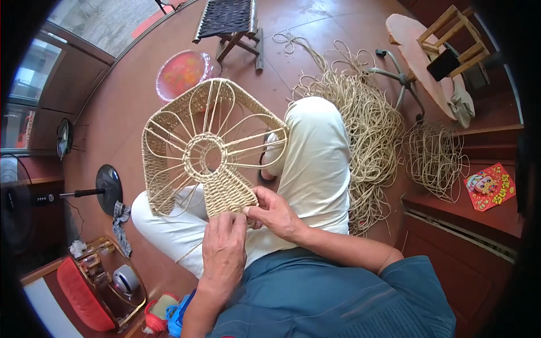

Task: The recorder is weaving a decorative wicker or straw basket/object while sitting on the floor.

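Observation:
A cream woven cord frame, open-spoked around a small central ring, rests over my bent legs in white trousers, with a densely woven panel at its near side. My left hand has its fingers curled together on that panel's lower edge. My right hand grips the panel's right corner, thumb on top and fingers partly behind it. Both hands nearly touch at the thumb and fingertips. What the fingertips pinch at the edge is too small to make out.
A large heap of loose cord lies right of my leg, near a smaller coil. Ahead stand a folding stool and a plastic-covered basin. A pedestal fan and red-lidded box are at left, a wooden slab table at right.

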Demonstrator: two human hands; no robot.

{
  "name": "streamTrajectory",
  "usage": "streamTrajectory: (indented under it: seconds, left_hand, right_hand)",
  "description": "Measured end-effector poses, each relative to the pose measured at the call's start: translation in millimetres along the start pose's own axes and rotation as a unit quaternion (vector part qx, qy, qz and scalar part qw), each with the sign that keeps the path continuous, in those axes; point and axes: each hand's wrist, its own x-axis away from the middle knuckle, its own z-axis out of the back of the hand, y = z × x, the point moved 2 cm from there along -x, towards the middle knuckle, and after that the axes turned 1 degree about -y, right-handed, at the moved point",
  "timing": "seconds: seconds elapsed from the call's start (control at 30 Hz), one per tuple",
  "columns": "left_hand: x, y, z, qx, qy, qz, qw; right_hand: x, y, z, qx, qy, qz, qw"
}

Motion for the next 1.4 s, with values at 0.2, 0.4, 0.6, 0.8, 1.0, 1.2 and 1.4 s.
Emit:
streamTrajectory:
  seconds: [0.2, 0.4, 0.6, 0.8, 1.0, 1.2, 1.4]
  left_hand:
    - [-4.4, -5.2, -5.2, 0.049, 0.056, 0.023, 0.997]
    - [-4.5, -6.0, -10.9, 0.079, 0.082, 0.016, 0.993]
    - [-7.4, -5.4, -12.1, 0.087, 0.124, 0.023, 0.988]
    - [-10.3, -7.2, -5.9, 0.07, 0.131, 0.033, 0.988]
    - [-18.1, -8.3, -2.3, 0.036, 0.112, 0.006, 0.993]
    - [-27.8, -15.4, 5.8, 0.008, 0.052, -0.038, 0.998]
    - [-35.9, -18.2, 9.2, -0.02, 0.009, -0.114, 0.993]
  right_hand:
    - [2.5, -4.1, -1.4, -0.06, -0.034, -0.009, 0.998]
    - [2.5, -7.5, -3.7, -0.123, -0.035, -0.052, 0.99]
    - [0.6, -0.9, 4.3, -0.148, -0.028, -0.108, 0.983]
    - [2.4, 9.7, 5.7, -0.171, -0.002, -0.076, 0.982]
    - [2.3, 8.7, 9.6, -0.24, -0.051, -0.056, 0.968]
    - [0.1, 6.4, 12.5, -0.258, -0.072, -0.061, 0.962]
    - [0.6, 7.9, 16.2, -0.233, -0.061, -0.064, 0.969]
